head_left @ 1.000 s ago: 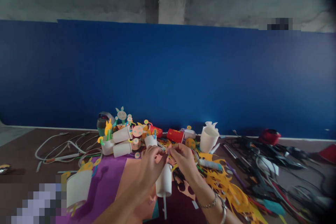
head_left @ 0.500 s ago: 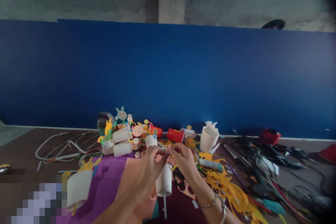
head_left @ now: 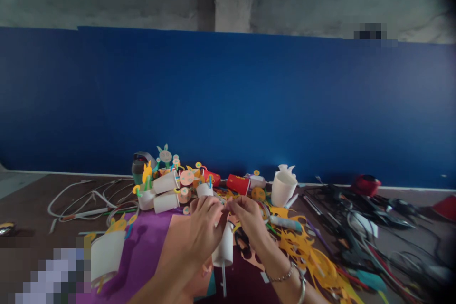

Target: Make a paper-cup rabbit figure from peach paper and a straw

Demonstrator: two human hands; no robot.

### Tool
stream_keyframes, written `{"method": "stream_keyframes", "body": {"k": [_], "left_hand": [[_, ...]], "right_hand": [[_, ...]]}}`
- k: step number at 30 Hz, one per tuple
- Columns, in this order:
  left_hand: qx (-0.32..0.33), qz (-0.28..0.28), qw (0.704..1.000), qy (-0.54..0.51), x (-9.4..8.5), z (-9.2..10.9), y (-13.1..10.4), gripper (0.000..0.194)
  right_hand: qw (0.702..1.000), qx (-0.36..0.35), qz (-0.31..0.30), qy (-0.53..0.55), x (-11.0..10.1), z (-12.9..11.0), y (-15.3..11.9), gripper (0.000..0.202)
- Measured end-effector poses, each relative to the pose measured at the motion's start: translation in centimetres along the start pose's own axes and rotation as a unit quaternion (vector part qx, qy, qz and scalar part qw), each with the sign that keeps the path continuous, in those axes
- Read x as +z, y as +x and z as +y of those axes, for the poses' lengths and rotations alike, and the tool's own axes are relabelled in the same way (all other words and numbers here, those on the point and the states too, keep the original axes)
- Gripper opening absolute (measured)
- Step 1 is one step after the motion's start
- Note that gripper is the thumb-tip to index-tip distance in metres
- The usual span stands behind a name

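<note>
The fingers of the right hand are pinched together on a small pinkish piece, too little to make out further. Those of the left hand are curled in against it from the left, the two hands meeting at the tips; whether they grip the piece too, I cannot tell. Compared with half a second ago, the left hand has rolled over, so that its back now hides more of its thumb and more of the white cup just nearer than the fingertips. The right hand has barely shifted. The cup's place is unchanged, a straw sticking out of its near end.

Left of the cup lie an orange sheet and, farther left, a purple sheet. Yellow scraps spread to the right. On the far side are two red cups and, right of them, a white container; black cables tangle at far right. A blue partition stands behind everything.
</note>
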State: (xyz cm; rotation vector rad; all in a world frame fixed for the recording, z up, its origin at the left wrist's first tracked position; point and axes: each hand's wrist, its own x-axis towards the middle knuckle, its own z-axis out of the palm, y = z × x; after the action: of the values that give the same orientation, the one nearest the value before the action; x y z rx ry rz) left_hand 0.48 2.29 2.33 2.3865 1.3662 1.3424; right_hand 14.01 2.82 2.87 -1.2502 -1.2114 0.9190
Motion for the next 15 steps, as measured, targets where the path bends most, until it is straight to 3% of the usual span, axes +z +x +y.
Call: {"method": "stream_keyframes", "body": {"k": [2,5,10,15], "left_hand": [[0.006,-0.009,1.0,-0.009,-0.2,0.2,0.0,0.006],[-0.05,-0.001,0.994,-0.099,0.0,0.0,0.4,0.014],[-0.154,-0.06,0.948,-0.273,0.3,-0.7,1.2,0.025],[-0.191,-0.083,0.933,-0.294,0.4,-1.0,1.2,0.025]], "right_hand": [[0.999,0.022,0.002,0.032,0.0,0.1,0.2,0.021],[0.997,0.026,0.004,0.07,0.0,0.3,0.5,0.023],[0.994,0.027,-0.029,0.101,-0.2,0.2,0.5,0.025],[0.992,0.026,-0.051,0.108,-0.2,0.2,0.3,0.026]]}}
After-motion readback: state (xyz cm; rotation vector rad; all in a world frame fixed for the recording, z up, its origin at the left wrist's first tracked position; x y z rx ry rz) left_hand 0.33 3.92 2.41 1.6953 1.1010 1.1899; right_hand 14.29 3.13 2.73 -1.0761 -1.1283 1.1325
